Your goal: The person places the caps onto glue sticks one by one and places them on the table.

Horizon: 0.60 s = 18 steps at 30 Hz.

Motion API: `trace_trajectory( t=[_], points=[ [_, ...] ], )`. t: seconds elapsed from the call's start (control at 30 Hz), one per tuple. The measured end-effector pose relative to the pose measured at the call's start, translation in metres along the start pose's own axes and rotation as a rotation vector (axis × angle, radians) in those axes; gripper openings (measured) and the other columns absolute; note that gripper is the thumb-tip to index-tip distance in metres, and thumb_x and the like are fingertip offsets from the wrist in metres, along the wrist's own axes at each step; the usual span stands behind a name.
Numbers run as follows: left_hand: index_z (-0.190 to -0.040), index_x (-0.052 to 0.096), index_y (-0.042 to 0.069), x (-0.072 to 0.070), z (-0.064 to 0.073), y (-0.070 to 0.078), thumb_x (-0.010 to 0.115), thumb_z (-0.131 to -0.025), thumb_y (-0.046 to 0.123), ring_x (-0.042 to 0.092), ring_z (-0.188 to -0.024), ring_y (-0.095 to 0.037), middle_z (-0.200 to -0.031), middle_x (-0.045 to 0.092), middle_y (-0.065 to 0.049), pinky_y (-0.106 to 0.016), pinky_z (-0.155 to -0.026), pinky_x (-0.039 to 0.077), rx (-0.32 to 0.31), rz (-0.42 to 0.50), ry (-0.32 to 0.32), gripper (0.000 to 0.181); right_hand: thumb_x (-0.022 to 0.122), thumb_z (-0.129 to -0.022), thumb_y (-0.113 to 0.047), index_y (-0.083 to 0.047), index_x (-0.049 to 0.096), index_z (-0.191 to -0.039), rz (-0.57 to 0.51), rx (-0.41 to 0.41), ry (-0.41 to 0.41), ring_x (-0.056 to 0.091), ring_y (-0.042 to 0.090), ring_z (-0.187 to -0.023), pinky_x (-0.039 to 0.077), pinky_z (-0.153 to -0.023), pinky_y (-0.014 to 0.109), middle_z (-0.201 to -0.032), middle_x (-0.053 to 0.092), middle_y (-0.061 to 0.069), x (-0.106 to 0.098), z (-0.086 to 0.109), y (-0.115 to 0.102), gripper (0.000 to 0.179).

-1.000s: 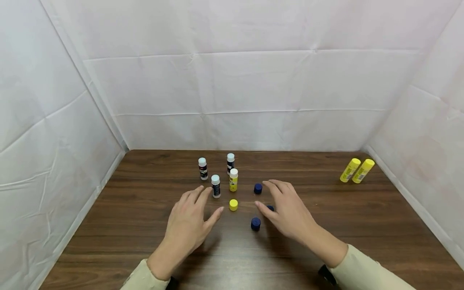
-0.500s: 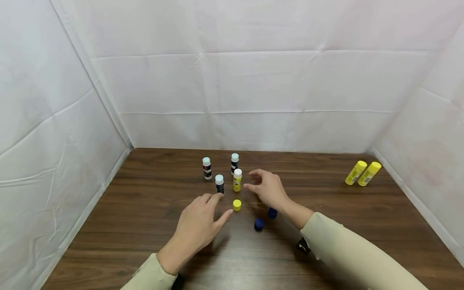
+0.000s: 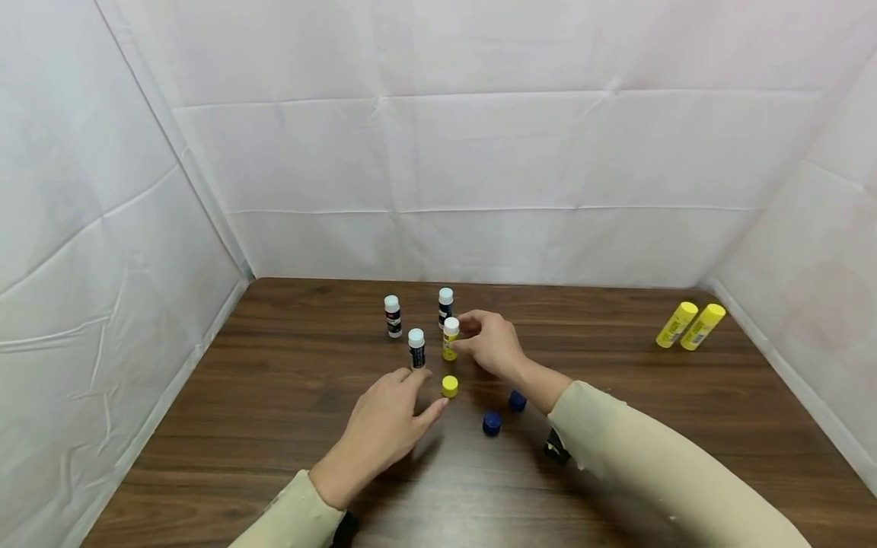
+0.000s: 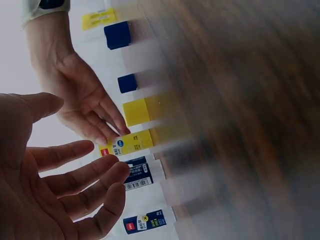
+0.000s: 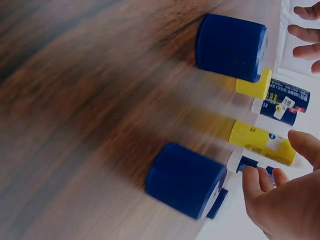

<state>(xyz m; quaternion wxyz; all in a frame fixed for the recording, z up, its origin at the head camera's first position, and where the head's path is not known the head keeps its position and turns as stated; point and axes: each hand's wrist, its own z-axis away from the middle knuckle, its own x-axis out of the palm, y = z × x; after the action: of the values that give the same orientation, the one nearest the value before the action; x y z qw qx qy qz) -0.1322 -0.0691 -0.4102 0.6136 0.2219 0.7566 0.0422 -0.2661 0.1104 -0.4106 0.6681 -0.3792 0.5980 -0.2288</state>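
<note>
A yellow glue stick [image 3: 449,337] with a white top stands upright mid-table. My right hand [image 3: 495,346] is around its right side, thumb in front and fingers behind. In the right wrist view the thumb tip is right at the yellow stick [image 5: 262,142], while the fingers sit a little off it. My left hand [image 3: 384,418] hovers with spread, relaxed fingers, holding nothing. Its fingertips are close to the nearest dark blue glue stick [image 3: 416,354]. A loose yellow cap [image 3: 449,387] lies just beyond the left thumb.
Two more dark blue glue sticks [image 3: 393,323] stand farther back. Blue caps [image 3: 491,424] lie right of centre; one is hidden behind the right hand in the head view. Two yellow glue sticks [image 3: 677,326] stand at the far right. White sheeting [image 3: 479,152] encloses the wooden table.
My right hand has moved left and away from the blue caps to the yellow glue stick. The left hand has shifted slightly right toward the yellow cap.
</note>
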Motion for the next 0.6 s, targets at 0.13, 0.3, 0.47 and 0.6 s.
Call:
trace_trajectory(
  t=[0.13, 0.3, 0.47, 0.6],
  points=[
    [-0.127, 0.068, 0.011, 0.001, 0.001, 0.000, 0.068, -0.096, 0.047, 0.069, -0.101, -0.024, -0.114, 0.069, -0.007, -0.043, -0.082, 0.059, -0.008, 0.015, -0.019, 0.047, 0.085, -0.084, -0.016, -0.009, 0.070, -0.123, -0.016, 0.008, -0.004, 0.067, 0.024, -0.105, 0.056, -0.091, 0.042, -0.111, 0.073, 0.005, 0.005, -0.002, -0.004, 0.042],
    [-0.126, 0.068, 0.013, 0.000, 0.003, -0.002, 0.068, -0.096, 0.047, 0.069, -0.100, -0.022, -0.114, 0.070, -0.004, -0.043, -0.081, 0.059, -0.016, 0.023, -0.013, 0.045, 0.084, -0.084, -0.014, -0.008, 0.072, -0.119, 0.000, 0.015, 0.001, 0.067, 0.024, -0.104, 0.056, -0.089, 0.042, -0.109, 0.073, 0.006, 0.011, -0.005, -0.007, 0.038],
    [-0.126, 0.068, 0.013, -0.002, 0.004, -0.002, 0.067, -0.096, 0.048, 0.068, -0.101, -0.022, -0.114, 0.070, -0.004, -0.043, -0.083, 0.058, -0.013, 0.018, -0.007, 0.046, 0.083, -0.085, -0.013, -0.007, 0.072, -0.120, 0.013, 0.018, -0.003, 0.068, 0.025, -0.107, 0.057, -0.090, 0.041, -0.114, 0.074, 0.008, 0.013, -0.005, -0.006, 0.037],
    [-0.126, 0.068, 0.013, -0.002, 0.005, -0.001, 0.067, -0.096, 0.048, 0.068, -0.101, -0.022, -0.115, 0.069, -0.004, -0.042, -0.083, 0.058, -0.006, 0.016, -0.004, 0.047, 0.082, -0.086, -0.012, -0.006, 0.072, -0.121, 0.018, 0.016, 0.000, 0.068, 0.025, -0.108, 0.057, -0.091, 0.042, -0.115, 0.074, 0.008, 0.014, -0.005, -0.005, 0.037]
  ],
)
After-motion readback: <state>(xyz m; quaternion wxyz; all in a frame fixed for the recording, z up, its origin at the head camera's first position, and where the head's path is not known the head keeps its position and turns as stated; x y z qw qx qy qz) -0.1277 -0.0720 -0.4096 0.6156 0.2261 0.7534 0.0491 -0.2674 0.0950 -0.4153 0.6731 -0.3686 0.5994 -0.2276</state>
